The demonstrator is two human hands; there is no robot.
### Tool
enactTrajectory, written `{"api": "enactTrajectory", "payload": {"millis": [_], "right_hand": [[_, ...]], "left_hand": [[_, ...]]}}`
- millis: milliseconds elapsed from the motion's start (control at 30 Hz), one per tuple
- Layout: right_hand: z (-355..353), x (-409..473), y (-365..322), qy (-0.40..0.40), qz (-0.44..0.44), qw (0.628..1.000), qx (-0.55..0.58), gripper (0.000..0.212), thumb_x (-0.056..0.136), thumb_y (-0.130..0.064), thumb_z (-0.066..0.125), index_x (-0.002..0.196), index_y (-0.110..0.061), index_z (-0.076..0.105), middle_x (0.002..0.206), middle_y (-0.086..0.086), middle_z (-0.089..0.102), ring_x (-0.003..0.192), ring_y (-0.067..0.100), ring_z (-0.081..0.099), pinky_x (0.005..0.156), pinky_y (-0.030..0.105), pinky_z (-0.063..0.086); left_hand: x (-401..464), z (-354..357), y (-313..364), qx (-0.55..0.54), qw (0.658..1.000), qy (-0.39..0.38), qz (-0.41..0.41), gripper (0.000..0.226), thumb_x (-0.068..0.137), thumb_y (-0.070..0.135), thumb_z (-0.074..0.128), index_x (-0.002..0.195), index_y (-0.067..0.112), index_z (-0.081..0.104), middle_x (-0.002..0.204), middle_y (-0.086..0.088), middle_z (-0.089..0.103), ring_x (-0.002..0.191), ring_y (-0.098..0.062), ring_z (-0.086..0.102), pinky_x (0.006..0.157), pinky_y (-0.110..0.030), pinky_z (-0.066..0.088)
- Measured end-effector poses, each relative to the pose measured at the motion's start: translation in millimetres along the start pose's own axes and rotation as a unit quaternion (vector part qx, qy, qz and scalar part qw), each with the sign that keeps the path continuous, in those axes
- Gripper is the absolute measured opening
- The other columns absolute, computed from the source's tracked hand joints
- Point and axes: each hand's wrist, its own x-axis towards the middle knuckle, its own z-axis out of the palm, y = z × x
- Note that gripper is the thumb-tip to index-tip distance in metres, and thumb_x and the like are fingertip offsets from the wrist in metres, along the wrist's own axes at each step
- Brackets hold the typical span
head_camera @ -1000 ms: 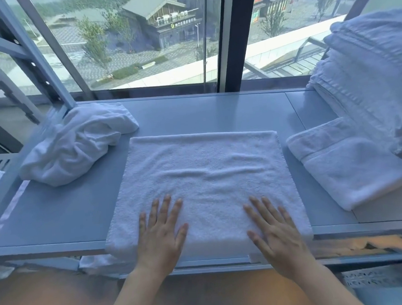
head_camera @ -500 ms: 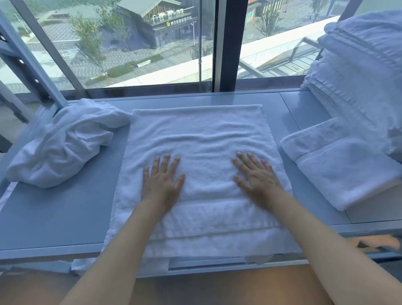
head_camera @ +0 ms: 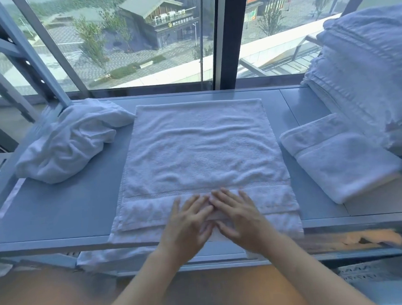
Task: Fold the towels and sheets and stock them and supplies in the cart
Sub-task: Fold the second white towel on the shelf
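Fingers of both hands lie straight and slightly spread, pressing the towel [head_camera: 202, 152] near its front edge. Left hand [head_camera: 186, 222] and right hand [head_camera: 240, 217] touch at the fingertips.

**Both hands flat on the near edge of a spread white towel**

A white terry-cloth towel [head_camera: 202, 157] lies spread flat on the grey tabletop [head_camera: 56, 210], its near edge hanging slightly over the front. The left hand [head_camera: 188, 221] and right hand [head_camera: 240, 217] rest side by side on the towel's near band, fingers straight, fingertips touching. A crumpled white cloth bundle [head_camera: 68, 142] sits to the left, just beside the towel's far corner. To the right lies a folded white towel [head_camera: 338, 157], with a tall stack of folded white linens [head_camera: 368, 76] behind it. A large window [head_camera: 127, 38] overlooks buildings and trees.
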Motion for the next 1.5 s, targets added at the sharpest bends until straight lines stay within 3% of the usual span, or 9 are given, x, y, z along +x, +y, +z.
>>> {"api": "enactTrajectory", "payload": {"millis": [333, 500, 633, 900, 1033, 1133, 1267, 1400, 1500], "right_hand": [[-26.4, -16.7, 38.9, 0.014, 0.008, 1.000, -0.020, 0.065, 0.098, -0.014, 0.051, 0.159, -0.032, 0.036, 0.168, -0.015, 0.021, 0.157, 0.007, 0.013, 0.128, 0.037, 0.011], [-31.2, -48.5, 75.2, 0.090, 0.074, 0.993, -0.007, 0.064, 0.093, -0.003, 0.047, 0.154, -0.023, 0.048, 0.164, -0.010, 0.034, 0.154, 0.013, 0.027, 0.126, 0.040, 0.020], [-36.8, -29.5, 84.4, 0.093, 0.069, 0.993, -0.022, 0.061, 0.094, 0.001, 0.049, 0.151, -0.021, 0.051, 0.161, -0.005, 0.040, 0.152, 0.016, 0.031, 0.127, 0.038, 0.017], [-52.3, 3.0, 94.4, 0.102, 0.080, 0.991, -0.013, 0.055, 0.095, 0.009, 0.051, 0.145, -0.011, 0.058, 0.155, 0.005, 0.050, 0.148, 0.026, 0.041, 0.124, 0.046, 0.028], [-74.4, 0.1, 84.6, 0.203, 0.096, 0.974, -0.019, 0.039, 0.096, 0.007, 0.057, 0.129, -0.011, 0.070, 0.135, 0.005, 0.068, 0.127, 0.026, 0.063, 0.099, 0.036, 0.049], [-84.2, -8.3, 71.7, 0.263, 0.036, 0.963, -0.047, 0.033, 0.097, 0.004, 0.056, 0.124, -0.009, 0.071, 0.127, 0.005, 0.072, 0.120, 0.027, 0.066, 0.099, 0.041, 0.053], [-50.0, -45.8, 51.7, 0.216, 0.065, 0.972, -0.063, 0.039, 0.091, 0.007, 0.063, 0.123, -0.014, 0.072, 0.124, 0.002, 0.073, 0.114, 0.029, 0.068, 0.092, 0.040, 0.056], [-12.7, -70.7, 55.8, 0.184, 0.057, 0.980, -0.051, 0.052, 0.089, 0.013, 0.066, 0.136, -0.011, 0.067, 0.146, 0.001, 0.059, 0.141, 0.026, 0.051, 0.112, 0.045, 0.044], [-15.9, -60.1, 68.7, 0.199, 0.069, 0.976, -0.044, 0.055, 0.087, 0.013, 0.066, 0.134, -0.014, 0.068, 0.145, -0.001, 0.060, 0.140, 0.021, 0.052, 0.113, 0.041, 0.043]], "left_hand": [[-18.9, -22.9, -47.4, 0.028, 0.998, 0.053, -0.009, 0.046, 0.085, 0.001, 0.067, 0.127, 0.019, 0.072, 0.139, -0.008, 0.065, 0.128, -0.032, 0.063, 0.098, -0.052, 0.053], [-58.0, -24.8, -86.6, -0.053, 0.983, 0.121, -0.128, 0.054, 0.086, -0.001, 0.051, 0.133, 0.016, 0.070, 0.145, -0.002, 0.061, 0.140, -0.025, 0.052, 0.115, -0.045, 0.041], [-47.6, -20.9, -89.0, -0.078, 0.977, 0.135, -0.148, 0.057, 0.088, -0.013, 0.062, 0.135, 0.019, 0.068, 0.147, 0.000, 0.059, 0.143, -0.023, 0.048, 0.118, -0.043, 0.038], [-15.7, -31.4, -102.6, -0.109, 0.976, 0.091, -0.167, 0.052, 0.093, -0.010, 0.056, 0.136, 0.018, 0.068, 0.149, 0.000, 0.057, 0.146, -0.023, 0.044, 0.120, -0.040, 0.035], [-10.9, -56.9, -108.3, -0.110, 0.974, 0.126, -0.153, 0.050, 0.093, -0.014, 0.057, 0.132, 0.014, 0.070, 0.144, -0.004, 0.062, 0.141, -0.026, 0.051, 0.113, -0.047, 0.044], [-16.1, -76.3, -113.9, -0.086, 0.970, 0.175, -0.143, 0.051, 0.091, -0.015, 0.059, 0.131, 0.016, 0.071, 0.140, -0.003, 0.065, 0.136, -0.027, 0.055, 0.113, -0.047, 0.044], [-56.2, -63.9, -109.3, -0.063, 0.978, 0.129, -0.150, 0.050, 0.089, -0.004, 0.051, 0.129, 0.017, 0.072, 0.140, -0.006, 0.064, 0.135, -0.033, 0.056, 0.109, -0.052, 0.045], [-88.0, -37.9, -106.7, -0.047, 0.981, 0.093, -0.166, 0.055, 0.090, 0.002, 0.044, 0.136, 0.020, 0.068, 0.150, -0.001, 0.055, 0.145, -0.028, 0.045, 0.111, -0.056, 0.041], [-75.4, -36.2, -107.5, -0.062, 0.976, 0.108, -0.179, 0.054, 0.090, 0.001, 0.044, 0.134, 0.019, 0.069, 0.149, -0.003, 0.057, 0.145, -0.029, 0.046, 0.111, -0.055, 0.041]]}}
